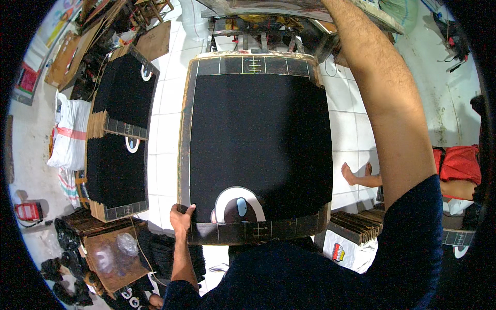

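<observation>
In front of me lies a flat board (227, 65) with dark ruled strips along its far and near ends. A black fabric piece (258, 129) covers it, flat, with a white, brown and blue eye print (223, 204) at its near edge. My left hand (181, 218) grips the board's near left corner, thumb on top and the other fingers partly hidden at the side. My right arm reaches far forward and leaves the picture at the top, so that hand is out of sight. Near the arm's far end is a wide frame (268, 7).
At left stand stacked boards with black fabric (121, 175) bearing similar eye prints. Further left is a white sack (72, 129). More stacked boards (356, 227) are at lower right. Another person's bare leg (364, 179) and red clothing (460, 164) show at right. White tiles (168, 124) cover the floor.
</observation>
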Demonstrator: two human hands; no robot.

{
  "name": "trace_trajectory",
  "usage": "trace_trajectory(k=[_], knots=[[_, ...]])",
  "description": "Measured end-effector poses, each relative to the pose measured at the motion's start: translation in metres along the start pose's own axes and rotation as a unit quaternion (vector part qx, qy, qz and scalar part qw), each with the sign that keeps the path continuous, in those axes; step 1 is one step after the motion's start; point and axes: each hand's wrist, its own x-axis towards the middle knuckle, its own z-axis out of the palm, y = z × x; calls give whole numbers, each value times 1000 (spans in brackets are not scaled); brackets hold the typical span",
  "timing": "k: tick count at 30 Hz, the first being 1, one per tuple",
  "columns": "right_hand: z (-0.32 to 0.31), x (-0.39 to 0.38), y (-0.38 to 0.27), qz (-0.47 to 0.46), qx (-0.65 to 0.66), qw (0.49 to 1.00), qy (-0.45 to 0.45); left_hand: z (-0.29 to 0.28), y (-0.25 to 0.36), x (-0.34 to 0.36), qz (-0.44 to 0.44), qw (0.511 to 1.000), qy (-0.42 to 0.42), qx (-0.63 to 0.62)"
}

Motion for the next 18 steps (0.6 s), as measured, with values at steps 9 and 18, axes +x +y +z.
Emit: trace_trajectory(k=[9, 18], knots=[[-3, 15, 2, 6, -21, 1000, -3, -6, 20, 0, -18, 999, 18, -20], [-4, 18, -1, -2, 8, 998, 69, 19, -4, 17, -37, 998, -9, -50]])
